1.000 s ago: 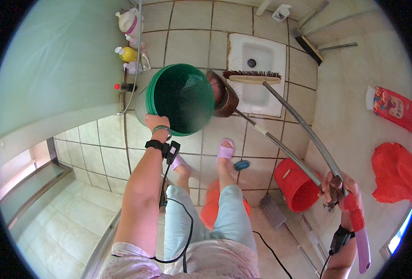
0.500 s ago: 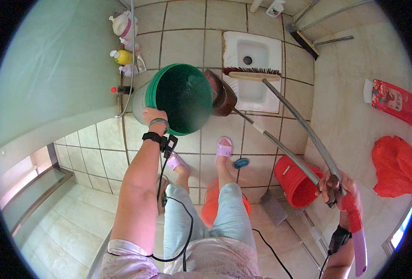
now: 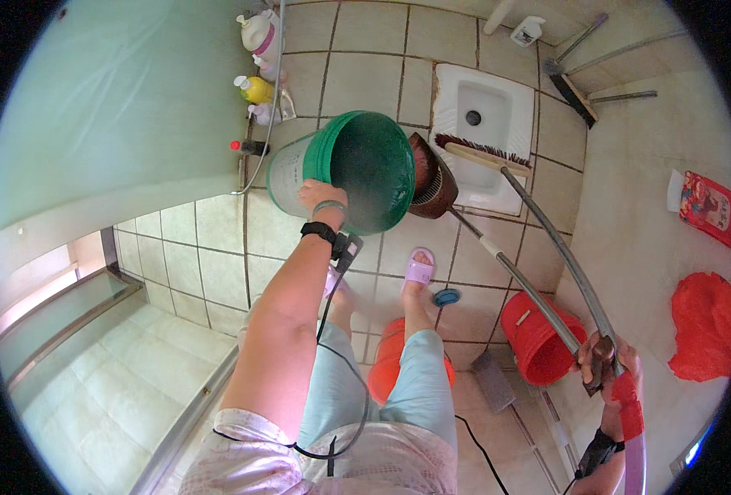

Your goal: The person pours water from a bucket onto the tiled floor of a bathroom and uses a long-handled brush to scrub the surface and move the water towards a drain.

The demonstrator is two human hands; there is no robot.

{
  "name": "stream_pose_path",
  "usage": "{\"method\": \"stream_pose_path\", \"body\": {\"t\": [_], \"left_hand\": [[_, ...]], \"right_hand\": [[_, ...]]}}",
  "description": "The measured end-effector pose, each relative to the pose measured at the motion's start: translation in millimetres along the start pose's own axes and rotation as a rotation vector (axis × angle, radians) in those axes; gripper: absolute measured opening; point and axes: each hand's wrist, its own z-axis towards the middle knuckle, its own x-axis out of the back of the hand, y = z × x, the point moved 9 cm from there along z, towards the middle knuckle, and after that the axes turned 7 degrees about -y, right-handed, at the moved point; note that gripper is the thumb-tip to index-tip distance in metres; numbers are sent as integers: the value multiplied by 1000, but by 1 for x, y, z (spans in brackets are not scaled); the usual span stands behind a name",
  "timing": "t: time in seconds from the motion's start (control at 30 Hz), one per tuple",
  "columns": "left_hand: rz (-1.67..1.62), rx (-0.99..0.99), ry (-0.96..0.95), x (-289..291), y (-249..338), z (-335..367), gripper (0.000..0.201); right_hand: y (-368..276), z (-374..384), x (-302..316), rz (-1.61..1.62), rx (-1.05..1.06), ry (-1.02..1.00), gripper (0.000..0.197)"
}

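Clock face centred on the bucket, 12 at the top of the view: one large round green plastic bucket [image 3: 323, 157] with a pale label on its wall, tipped on a slant, more of its side showing than a moment ago and its mouth turned further toward 3 o'clock, a shift judged to bring the opening more squarely at the next item; one brown scoop-shaped dustpan [image 3: 443, 196] on a grey metal pole, at 3 o'clock, close against the rim, contact not certain; one left hand [image 3: 323, 196], at 7 o'clock, fingers clamped over the rim; one right hand [image 3: 627, 356], at 4 o'clock, fingers wrapped about the dustpan's pole and the grey handle of one dark-bristled wooden broom [image 3: 488, 157], its head over the toilet; edges: one white ceramic squat toilet [image 3: 524, 140] between 2 and 3 o'clock, one pale green frosted panel [image 3: 134, 107] at 9 to 10, a row of plastic bottles [image 3: 256, 89] at 11, one round red plastic bucket [image 3: 518, 318] at 4; room for moving: pale square floor tiles [image 3: 365, 45] run on at 12 o'clock, while the dustpan limits travel toward 3
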Motion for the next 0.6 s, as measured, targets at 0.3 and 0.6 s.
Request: {"method": "stream_pose_path", "body": {"t": [0.3,0.6], "left_hand": [[119,-57,-24,-10,29,-20,47],[60,-63,-35,2,1,13,48]], "right_hand": [[4,-11,5,5,-35,-6,53],[16,-14,10,29,-33,-49,59]]}}
